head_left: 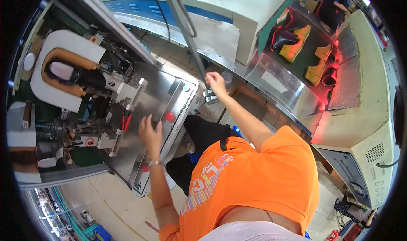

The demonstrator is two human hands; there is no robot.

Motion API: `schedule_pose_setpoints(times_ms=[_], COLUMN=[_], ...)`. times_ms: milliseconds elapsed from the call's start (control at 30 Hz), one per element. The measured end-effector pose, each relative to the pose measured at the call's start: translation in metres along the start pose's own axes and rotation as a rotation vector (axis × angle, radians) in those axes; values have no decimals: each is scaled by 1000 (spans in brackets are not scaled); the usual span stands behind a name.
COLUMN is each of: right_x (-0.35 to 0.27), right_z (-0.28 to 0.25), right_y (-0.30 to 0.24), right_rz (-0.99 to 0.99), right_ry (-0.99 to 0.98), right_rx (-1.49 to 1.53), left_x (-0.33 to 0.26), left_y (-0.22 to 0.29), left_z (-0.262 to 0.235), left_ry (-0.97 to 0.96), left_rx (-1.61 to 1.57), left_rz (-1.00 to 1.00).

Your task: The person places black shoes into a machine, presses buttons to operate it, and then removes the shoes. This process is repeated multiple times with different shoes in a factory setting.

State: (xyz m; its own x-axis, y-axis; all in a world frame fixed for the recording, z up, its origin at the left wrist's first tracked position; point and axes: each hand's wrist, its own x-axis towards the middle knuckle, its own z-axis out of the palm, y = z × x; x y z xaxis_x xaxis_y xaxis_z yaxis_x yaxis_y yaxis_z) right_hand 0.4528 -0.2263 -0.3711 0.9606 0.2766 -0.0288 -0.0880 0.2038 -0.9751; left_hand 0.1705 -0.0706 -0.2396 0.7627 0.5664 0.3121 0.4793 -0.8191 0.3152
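My left hand (151,136) hovers over the bare metal plate (146,95) at the front of a machine, fingers spread and holding nothing. A red push button (170,117) is just to its right. My right hand (217,84) is raised beside a slanted metal post (190,42), its fingers curled in with nothing visible in them. A small grey box (210,97) sits just below that hand. Inside the machine at left, a dark shoe upper (91,77) lies within a brown horseshoe-shaped pad (53,56) on a white plate (40,78).
Red-handled pliers (126,120) lie on the machine near the plate. Another red button (145,168) is at the panel's lower end. At right, a heating tunnel (364,109) glows red over yellow shoe lasts (296,44), some with dark uppers. A clear flap (277,82) hangs at its side.
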Motion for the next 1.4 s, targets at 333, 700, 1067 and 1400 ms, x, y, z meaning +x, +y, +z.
schedule_pose_setpoints(times_ms=[333, 700, 1067, 1400], right_x=[-5, -14, -14, -12], right_z=[92, 95, 94, 93], right_y=[-7, -7, -6, -4], right_rz=[-429, -581, -552, -589], right_ry=[10, -21, 2, -21], right_rx=[-767, -893, -883, -901], left_x=[-56, -61, -60, -60], left_y=[2, 1, 0, 0], left_z=[57, 59, 56, 57], left_ry=[219, 272, 277, 271], left_rx=[41, 53, 50, 41], left_rz=[-158, -212, -206, -204])
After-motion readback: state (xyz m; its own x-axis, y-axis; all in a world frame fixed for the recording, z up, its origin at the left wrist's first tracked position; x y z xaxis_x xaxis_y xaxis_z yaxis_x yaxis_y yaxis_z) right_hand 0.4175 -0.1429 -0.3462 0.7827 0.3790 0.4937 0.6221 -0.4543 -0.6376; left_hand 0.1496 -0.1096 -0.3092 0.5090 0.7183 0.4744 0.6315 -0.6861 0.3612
